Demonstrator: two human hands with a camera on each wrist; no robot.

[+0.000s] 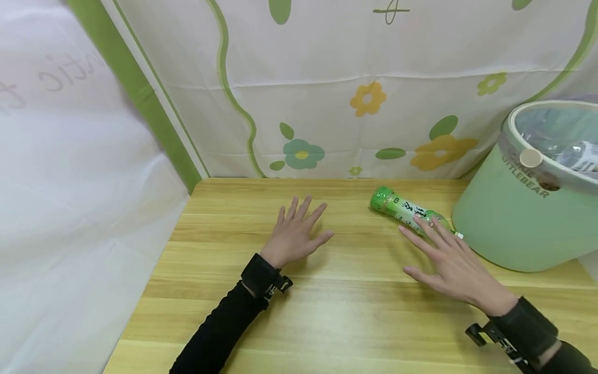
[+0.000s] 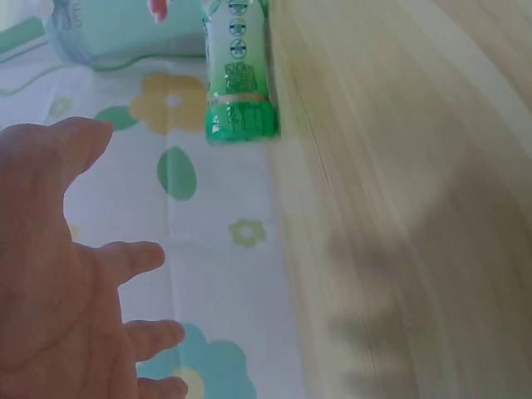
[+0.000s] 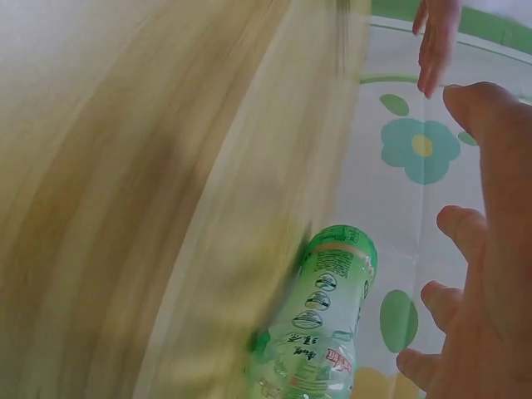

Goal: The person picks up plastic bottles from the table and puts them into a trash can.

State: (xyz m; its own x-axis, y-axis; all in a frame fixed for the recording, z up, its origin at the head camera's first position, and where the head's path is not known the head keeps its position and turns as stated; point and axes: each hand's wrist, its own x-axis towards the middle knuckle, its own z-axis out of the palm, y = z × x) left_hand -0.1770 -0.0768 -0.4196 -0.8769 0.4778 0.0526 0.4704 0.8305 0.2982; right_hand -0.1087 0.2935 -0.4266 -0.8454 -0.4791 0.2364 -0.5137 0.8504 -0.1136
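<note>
A green plastic bottle with a printed label lies on its side on the wooden table. Its base points left and its white cap points right, close to the bin. My right hand hovers by the bottle with fingers spread, the fingertips overlapping its neck end in the head view. In the right wrist view the bottle lies beyond the curved fingers, with nothing held. To the left, my left hand is over the table, palm down, fingers spread and holding nothing. The left wrist view shows the bottle's green base ahead of the thumb.
A light green bin stands at the table's right, with a clear liner and a transparent plastic item inside. A white cloth with flower prints hangs along the back edge, and plain white fabric hangs at left.
</note>
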